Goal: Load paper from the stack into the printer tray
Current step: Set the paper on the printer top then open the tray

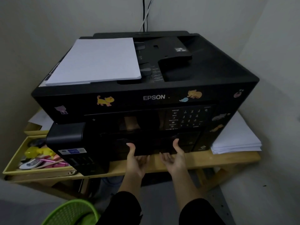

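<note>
1. Basket (71, 213), green, nearest; clear of the work.
2. Left hand (136, 161) and right hand (175, 158): grip spread, palms up under the tray (152, 146) front at the table (203, 161) front edge.
3. Stack (95, 60) lies on the printer (211, 70) top.
4. Risk: a hard pull likely drags the printer forward; ink tank (68, 137) crowds the left.

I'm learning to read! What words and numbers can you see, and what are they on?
"EPSON": front of the black printer.
"Interrupt": control panel, just readable.
Digits 1 to 9: panel keypad, faint.
Other panel labels: too blurred.
Paper-size marks on the printer's top: too small.
Blue-and-white sticker on the ink tank: unreadable.
</note>
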{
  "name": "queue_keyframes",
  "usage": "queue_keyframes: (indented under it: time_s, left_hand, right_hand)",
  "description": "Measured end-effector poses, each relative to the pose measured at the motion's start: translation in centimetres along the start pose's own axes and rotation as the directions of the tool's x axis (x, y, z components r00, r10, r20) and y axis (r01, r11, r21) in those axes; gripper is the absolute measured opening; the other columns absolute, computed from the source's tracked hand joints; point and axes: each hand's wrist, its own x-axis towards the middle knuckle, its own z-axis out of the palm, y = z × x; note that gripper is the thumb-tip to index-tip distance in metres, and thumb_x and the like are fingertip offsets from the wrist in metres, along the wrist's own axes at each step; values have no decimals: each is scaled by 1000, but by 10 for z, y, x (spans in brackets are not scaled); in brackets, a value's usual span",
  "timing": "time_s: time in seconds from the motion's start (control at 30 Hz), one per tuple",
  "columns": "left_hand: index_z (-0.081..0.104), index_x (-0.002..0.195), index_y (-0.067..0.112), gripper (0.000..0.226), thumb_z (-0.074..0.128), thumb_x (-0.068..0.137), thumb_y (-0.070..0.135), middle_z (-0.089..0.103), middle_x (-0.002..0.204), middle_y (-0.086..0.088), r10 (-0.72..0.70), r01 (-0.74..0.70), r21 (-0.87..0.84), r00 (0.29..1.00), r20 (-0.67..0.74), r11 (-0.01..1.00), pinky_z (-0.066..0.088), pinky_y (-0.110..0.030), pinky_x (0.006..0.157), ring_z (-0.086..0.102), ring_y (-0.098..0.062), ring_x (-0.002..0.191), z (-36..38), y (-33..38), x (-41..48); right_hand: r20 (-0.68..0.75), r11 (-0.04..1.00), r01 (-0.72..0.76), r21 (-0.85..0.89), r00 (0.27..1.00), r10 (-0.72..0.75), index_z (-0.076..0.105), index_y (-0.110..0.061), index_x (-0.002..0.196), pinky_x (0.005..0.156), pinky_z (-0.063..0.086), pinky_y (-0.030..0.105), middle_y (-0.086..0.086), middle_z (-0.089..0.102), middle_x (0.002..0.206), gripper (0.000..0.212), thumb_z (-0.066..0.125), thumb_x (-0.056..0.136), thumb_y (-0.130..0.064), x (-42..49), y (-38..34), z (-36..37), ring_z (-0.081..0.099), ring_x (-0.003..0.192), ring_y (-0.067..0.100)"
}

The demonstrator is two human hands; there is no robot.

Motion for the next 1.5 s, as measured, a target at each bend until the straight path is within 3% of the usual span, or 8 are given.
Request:
queue_keyframes:
  time_s: [0.1,0.23,0.43,0.73,0.93,1.07,1.17,1.5]
  left_hand:
    - [42,136,-9,105,53,71,74,56,61,-1,10,-10,48,1000,-5,999,47,-39,98,59,-19,74,-7,-1,7]
    - [53,131,4,97,52,68,78,61,93,-6,-6,10,117,999,-39,993,50,-44,97,61,-24,99,-5,0,7]
    - [55,126,14,85,45,73,80,63,111,-12,-82,86,91,996,-48,992,53,-42,81,61,-29,95,12,-5,-18]
    - [47,133,3,127,56,42,91,52,129,-14,0,170,402,921,-390,900,49,-41,92,54,-32,116,1,-20,-44]
    - [3,151,2,102,58,84,56,8,155,-22,603,172,926,716,-353,337,14,-45,119,13,-36,144,15,-30,-60]
    - [3,151,4,86,33,93,60,5,159,-16,605,182,970,795,-48,-162,0,-46,120,2,-32,148,8,-28,-46]
    - [16,149,2,81,23,95,61,16,157,-15,536,127,939,841,67,-318,2,-44,122,8,-30,147,4,-22,-36]
    - [26,150,24,73,16,92,67,12,161,-8,365,62,879,922,130,-472,-9,-44,120,-9,-26,150,-13,-14,-27]
  right_hand:
    - [-37,999,22,-24,999,-23,58,-13,95,76,54,33,12,55,100,37,79,72,-33,5,0,-3,54,82,21]
    - [-92,994,46,-100,994,-55,56,-14,119,49,45,23,9,56,102,74,83,57,-43,11,5,-6,46,62,13]
    - [-319,983,20,-183,945,-78,26,-13,144,67,52,36,12,54,129,131,83,38,-63,-10,18,8,58,110,32]
    - [-527,959,-25,-283,839,-134,14,-23,144,98,47,51,22,35,140,90,68,77,-50,-29,20,6,47,119,42]
    - [-160,252,58,-966,633,-758,15,-8,148,111,29,48,22,14,151,89,67,82,-36,-34,43,10,26,133,40]
    - [156,-196,15,-980,669,-727,41,-9,137,117,15,47,16,28,146,57,51,91,-40,-27,45,3,25,135,35]
    - [284,-446,-17,-895,750,-597,51,-8,131,120,3,48,12,34,147,54,33,97,-45,-17,38,-3,21,140,30]
    - [366,-630,61,-774,855,-367,38,-15,145,120,-8,50,6,18,160,57,19,99,-43,-21,26,-15,-2,150,23]
